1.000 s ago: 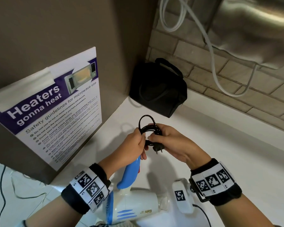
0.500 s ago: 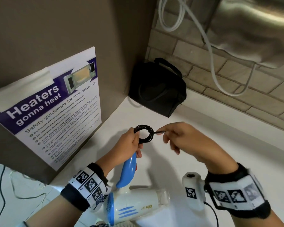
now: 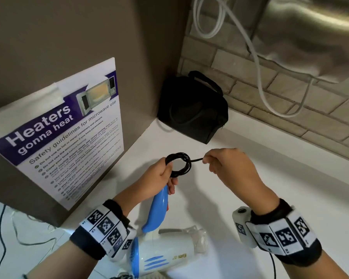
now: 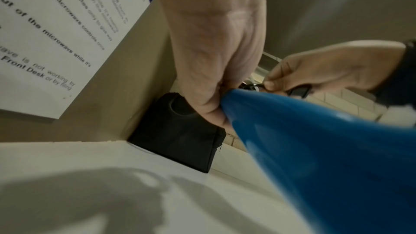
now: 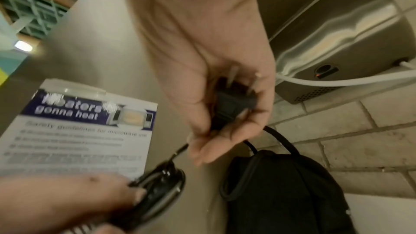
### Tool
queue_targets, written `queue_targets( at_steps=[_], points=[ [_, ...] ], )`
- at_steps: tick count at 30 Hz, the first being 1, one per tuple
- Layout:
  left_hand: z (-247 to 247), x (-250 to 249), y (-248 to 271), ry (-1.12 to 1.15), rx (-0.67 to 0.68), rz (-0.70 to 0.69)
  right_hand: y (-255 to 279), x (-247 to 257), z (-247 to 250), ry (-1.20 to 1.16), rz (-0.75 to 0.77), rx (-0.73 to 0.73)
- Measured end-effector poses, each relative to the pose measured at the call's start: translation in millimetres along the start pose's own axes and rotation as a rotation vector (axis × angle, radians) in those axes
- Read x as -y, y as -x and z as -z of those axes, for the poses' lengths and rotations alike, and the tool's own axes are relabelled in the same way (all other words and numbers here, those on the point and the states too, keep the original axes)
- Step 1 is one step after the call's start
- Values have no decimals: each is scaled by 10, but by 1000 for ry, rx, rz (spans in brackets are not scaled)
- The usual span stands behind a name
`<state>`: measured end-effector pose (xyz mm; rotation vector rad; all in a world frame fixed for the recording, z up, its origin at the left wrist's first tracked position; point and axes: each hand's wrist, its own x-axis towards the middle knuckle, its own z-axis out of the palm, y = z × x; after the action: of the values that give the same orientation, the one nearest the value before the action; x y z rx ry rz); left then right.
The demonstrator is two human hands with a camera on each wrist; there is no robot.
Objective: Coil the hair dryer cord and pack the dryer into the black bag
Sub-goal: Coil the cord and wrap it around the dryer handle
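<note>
My left hand point(image 3: 161, 178) grips a small coil of black cord point(image 3: 179, 163) together with the top of the dryer's blue handle point(image 3: 156, 212). The white and blue hair dryer point(image 3: 165, 256) hangs below it, just above the counter. To the right, my right hand point(image 3: 224, 166) holds the black plug point(image 5: 234, 106) in its curled fingers, and a short taut length of cord runs from it to the coil. The black bag point(image 3: 191, 109) sits in the back corner, beyond both hands, with its handle up. In the left wrist view the blue handle point(image 4: 326, 149) fills the right side.
A brown cabinet side with a microwave safety poster point(image 3: 69, 141) stands on the left. A brick wall point(image 3: 290, 109) runs behind the white counter point(image 3: 270, 178). A steel appliance point(image 3: 310, 33) and a white hose point(image 3: 256, 63) hang above on the right. Thin cables point(image 3: 0, 238) trail at lower left.
My right hand has pulled away to the right with the plug end, drawing the cord tight through the coil. The left hand and the dryer have stayed nearly still.
</note>
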<state>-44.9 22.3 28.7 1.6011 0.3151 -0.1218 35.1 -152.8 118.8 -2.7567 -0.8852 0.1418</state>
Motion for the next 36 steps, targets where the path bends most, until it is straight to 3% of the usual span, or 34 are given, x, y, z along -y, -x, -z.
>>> queue_targets(
  at_steps=[8, 14, 16, 18, 22, 25, 30, 36],
  points=[
    [-30, -106, 63, 27, 96, 16, -247, -288, -375, 141, 18, -312],
    [-40, -155, 112, 82, 103, 14, -338, -325, -759, 187, 70, -314],
    [-56, -160, 122, 53, 92, 2, -368, -320, -811, -44, 32, -278],
    [-63, -155, 127, 27, 76, -10, -393, -280, -822, -306, -73, -149],
    [-62, -136, 120, 19, 61, -9, -352, -156, -770, -1109, -321, 61],
    [-58, -131, 128, 8, 46, -19, -338, -92, -707, -1446, -438, 161],
    [-69, -131, 131, 13, 28, -23, -327, -106, -644, -1738, -597, 190],
    [-90, -172, 142, -10, 19, -24, -287, -54, -608, -1801, -613, 205]
  ],
)
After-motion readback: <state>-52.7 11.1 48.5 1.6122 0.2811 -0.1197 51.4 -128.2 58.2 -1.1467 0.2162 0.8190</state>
